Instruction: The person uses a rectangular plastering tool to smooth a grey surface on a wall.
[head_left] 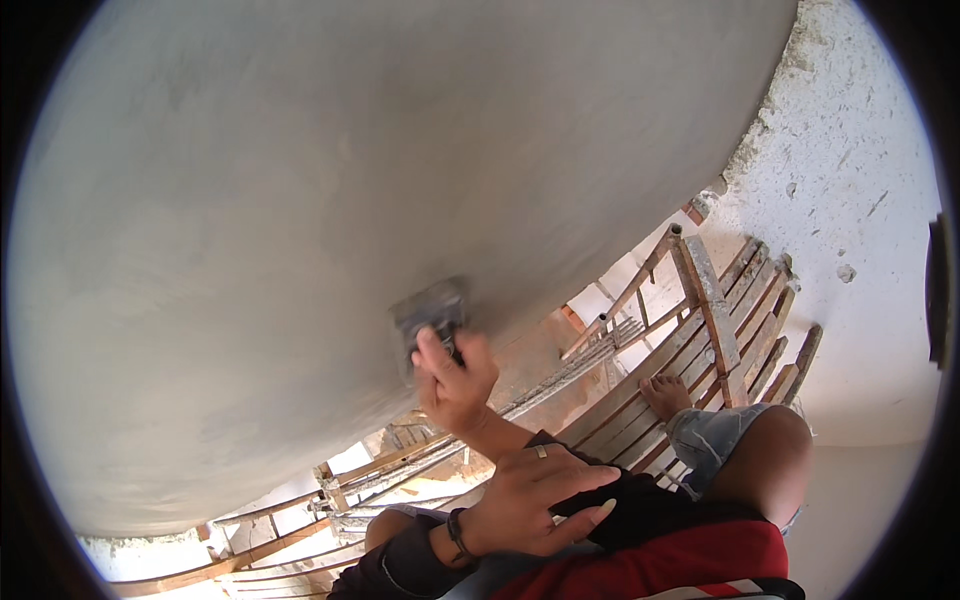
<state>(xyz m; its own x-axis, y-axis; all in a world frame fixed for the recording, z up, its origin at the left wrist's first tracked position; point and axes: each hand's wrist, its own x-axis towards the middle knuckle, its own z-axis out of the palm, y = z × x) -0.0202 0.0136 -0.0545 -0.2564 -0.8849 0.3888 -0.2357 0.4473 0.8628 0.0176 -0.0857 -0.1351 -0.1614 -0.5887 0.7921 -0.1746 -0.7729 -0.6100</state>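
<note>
My right hand [458,385] is closed around a small dark plastering float [432,305], blurred by motion. The float's face is against a broad, smooth grey plastered surface [250,230]. Below it, my left hand [540,500] crosses over my right forearm, with its index finger and thumb stretched apart. Its other fingers are bent over by the dark right sleeve and partly hidden. A ring and a dark bracelet [458,535] show on the left hand and wrist.
Wooden slats [650,370] form a platform under my bare foot [665,395]. A metal pole [640,285] and an upright board [705,300] rise beside it. A rough white wall [850,180] stands at right. More scaffold timbers [270,545] lie lower left.
</note>
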